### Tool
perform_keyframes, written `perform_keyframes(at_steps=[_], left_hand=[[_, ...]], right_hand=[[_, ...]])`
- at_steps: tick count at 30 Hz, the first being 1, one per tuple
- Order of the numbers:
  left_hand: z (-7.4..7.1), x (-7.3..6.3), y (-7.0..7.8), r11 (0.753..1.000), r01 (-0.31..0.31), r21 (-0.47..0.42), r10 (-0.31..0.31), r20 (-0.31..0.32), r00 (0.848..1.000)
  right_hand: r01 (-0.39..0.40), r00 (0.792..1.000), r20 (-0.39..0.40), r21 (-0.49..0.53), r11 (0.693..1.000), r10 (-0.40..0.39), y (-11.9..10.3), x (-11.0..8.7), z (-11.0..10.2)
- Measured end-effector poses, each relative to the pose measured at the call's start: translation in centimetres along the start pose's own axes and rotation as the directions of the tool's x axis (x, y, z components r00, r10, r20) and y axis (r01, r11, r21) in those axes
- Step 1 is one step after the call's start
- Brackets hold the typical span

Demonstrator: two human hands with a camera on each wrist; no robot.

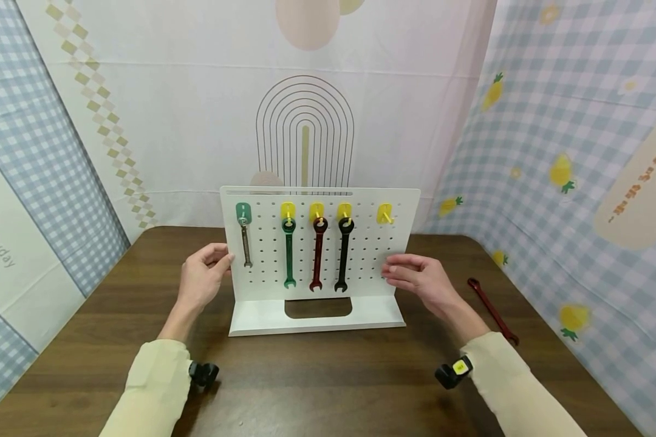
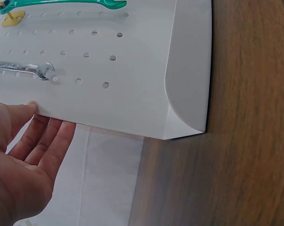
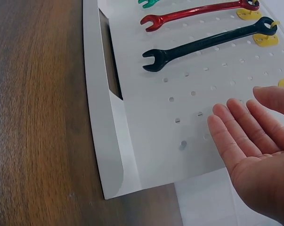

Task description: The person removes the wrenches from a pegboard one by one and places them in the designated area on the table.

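A white pegboard stand (image 1: 372, 243) stands upright on the table. My left hand (image 1: 202, 273) pinches its left edge; the left wrist view shows the thumb (image 2: 24, 112) at the front and fingertips hidden behind. My right hand (image 1: 421, 279) is held by the right edge with fingers nearly straight, overlapping the board and holding nothing. From hooks hang a small silver wrench (image 1: 246, 246), a green wrench (image 1: 289, 255), a red wrench (image 1: 318, 255) and a black wrench (image 1: 343, 255). The rightmost yellow hook (image 1: 385, 213) carries nothing.
Another red wrench (image 1: 492, 311) lies on the brown wooden table (image 1: 317, 388), right of my right forearm. A patterned cloth (image 1: 197, 121) hangs behind the board, and checked cloth (image 1: 557, 121) borders the right side.
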State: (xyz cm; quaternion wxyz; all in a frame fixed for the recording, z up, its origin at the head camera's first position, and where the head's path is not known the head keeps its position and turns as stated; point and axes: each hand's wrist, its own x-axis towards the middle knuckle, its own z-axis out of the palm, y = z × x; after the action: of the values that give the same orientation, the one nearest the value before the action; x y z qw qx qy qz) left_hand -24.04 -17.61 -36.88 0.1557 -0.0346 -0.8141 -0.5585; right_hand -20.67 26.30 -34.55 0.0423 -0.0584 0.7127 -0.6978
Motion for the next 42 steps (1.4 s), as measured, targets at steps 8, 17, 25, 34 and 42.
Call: perform_keyframes(at_steps=[8,17,25,34,42], left_hand=[[0.0,0.0,0.0,1.0,0.002,0.001,-0.002,0.006,1.0],[-0.1,-0.1,0.1,1.0,0.007,0.003,-0.007,0.004,1.0],[-0.1,-0.1,0.1,1.0,0.009,0.006,-0.009,0.006,1.0],[-0.1,-0.1,0.2,1.0,0.012,0.001,-0.012,0.007,1.0],[-0.1,-0.1,0.1,1.0,0.011,0.0,-0.011,0.005,1.0]], right_hand=[[-0.004,1.0,-0.004,-0.002,1.0,0.004,0.0,0.2,0.7],[0.01,1.0,0.018,0.016,1.0,-0.01,-0.1,0.5,1.2],[0.006,1.0,0.023,0.022,1.0,-0.006,0.0,0.7,1.7],[0.0,0.999,0.032,0.0,1.0,0.0,0.0,0.8,2.1],[0.009,0.999,0.043,0.013,1.0,-0.01,0.0,1.0,2.6]])
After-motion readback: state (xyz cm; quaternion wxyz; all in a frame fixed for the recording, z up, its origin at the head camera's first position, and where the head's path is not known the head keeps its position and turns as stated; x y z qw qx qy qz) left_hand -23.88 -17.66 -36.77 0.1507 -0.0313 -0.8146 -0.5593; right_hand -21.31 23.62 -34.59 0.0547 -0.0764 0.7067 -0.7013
